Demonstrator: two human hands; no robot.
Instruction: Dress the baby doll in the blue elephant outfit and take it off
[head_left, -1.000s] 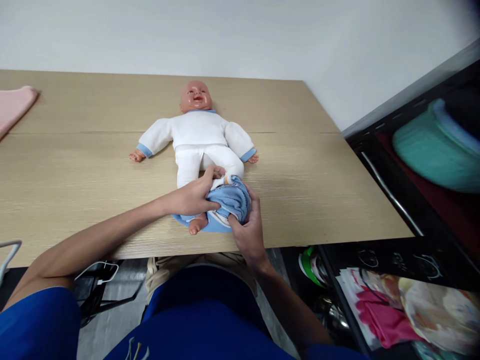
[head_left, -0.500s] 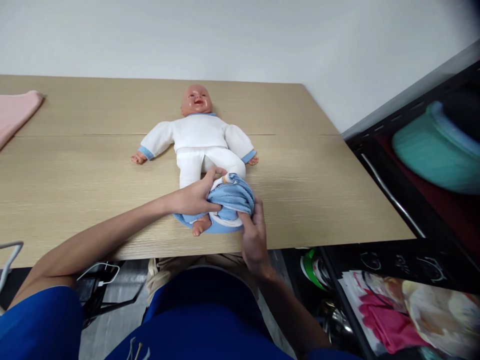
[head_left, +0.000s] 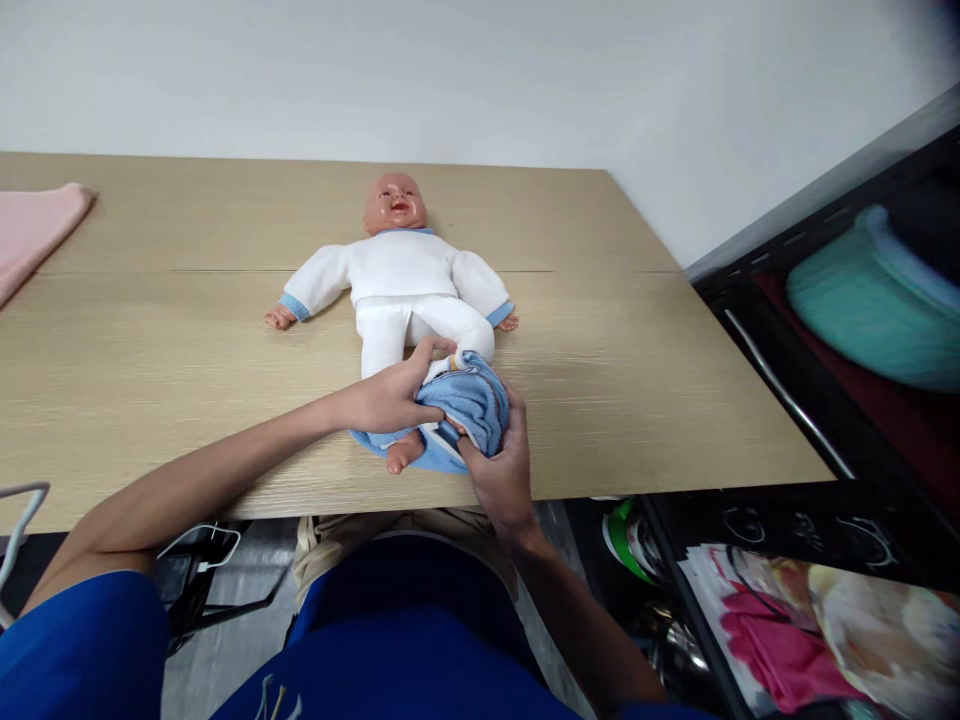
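A baby doll (head_left: 401,268) in white clothes with blue cuffs lies on its back, head toward the wall and feet toward me. Bunched blue cloth with white edging, which looks like doll pants (head_left: 469,400), surrounds the lower part of its leg on my right. My left hand (head_left: 401,393) grips the left side of this bundle, thumb below and fingers above by the knee. From the right, my right hand (head_left: 502,470) holds the bundle's lower edge with the thumb at its opening. One bare doll foot (head_left: 405,452) sticks out near my left hand; the other foot is mostly hidden in the cloth.
The wooden table (head_left: 622,400) ends close in front of me. A pink cloth (head_left: 37,230) lies at its far left. On the right, a dark shelf holds a teal basin (head_left: 877,300), with a pink item (head_left: 787,645) and packages lower down. A white cable (head_left: 199,540) hangs below left.
My right thumb has moved up and left into the opening of the blue cloth, and the cloth's folds have shifted. The left hand stays nearly in place.
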